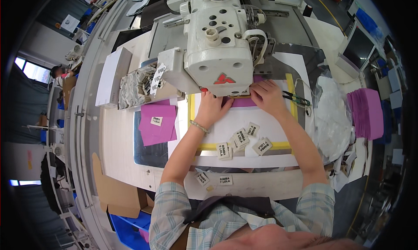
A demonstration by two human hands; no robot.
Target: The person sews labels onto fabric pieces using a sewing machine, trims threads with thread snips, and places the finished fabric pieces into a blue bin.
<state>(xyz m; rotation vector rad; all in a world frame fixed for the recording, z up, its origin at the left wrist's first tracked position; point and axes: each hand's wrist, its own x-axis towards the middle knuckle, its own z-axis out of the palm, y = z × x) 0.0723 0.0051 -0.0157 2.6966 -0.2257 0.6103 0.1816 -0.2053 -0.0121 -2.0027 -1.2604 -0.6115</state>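
A purple sheet of material (pixel 244 102) lies in a yellow-edged white frame (pixel 288 91) under the head of a white industrial sewing machine (pixel 220 45). My left hand (pixel 212 109) rests at its left end, thumb stretched along it and apart from the fingers. The machine head partly hides those fingertips. At the right end, the bent fingers of my right hand (pixel 267 94) close on the purple sheet's edge. Several pale labels with dark print, among them one loose label (pixel 262 146), lie in front of my hands. Thread snips (pixel 297 98) with dark handles lie right of my right hand.
Left are purple pieces (pixel 152 134) with a label on top, an open box of labels (pixel 135 91) and a white box (pixel 113 78). Right are clear plastic bags (pixel 333 119) and a purple stack (pixel 365 114). A cardboard box (pixel 119 191) stands at lower left.
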